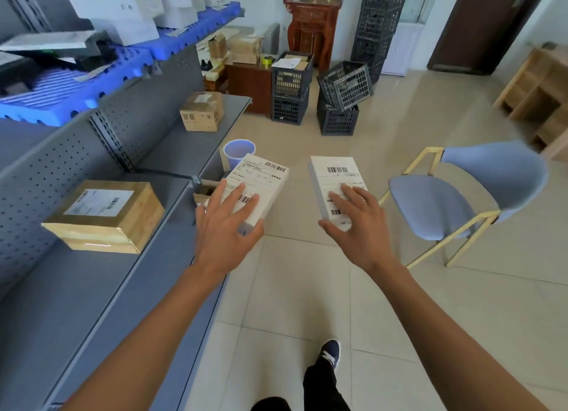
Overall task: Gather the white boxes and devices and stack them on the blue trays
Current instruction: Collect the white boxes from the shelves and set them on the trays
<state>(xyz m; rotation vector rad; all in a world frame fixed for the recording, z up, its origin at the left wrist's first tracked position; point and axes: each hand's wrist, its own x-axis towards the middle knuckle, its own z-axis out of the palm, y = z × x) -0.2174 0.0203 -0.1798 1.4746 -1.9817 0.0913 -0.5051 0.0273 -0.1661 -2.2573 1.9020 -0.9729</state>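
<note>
My left hand (226, 223) grips the near end of a white labelled box (261, 180), held in the air beside the shelf edge. My right hand (358, 223) grips a second white labelled box (333, 172) over the tiled floor. Both boxes show barcodes on top. The blue trays (144, 52) lie on the upper shelf at top left. Several white boxes (123, 8) are stacked on them, along with dark flat devices (76, 52).
The grey pegboard shelf (172, 152) on the left carries two brown cartons (104, 217) (201, 111). A blue bin (239, 152) stands by the shelf end. A blue chair (461, 201) is on the right. Dark crates (341, 97) stand on the floor ahead.
</note>
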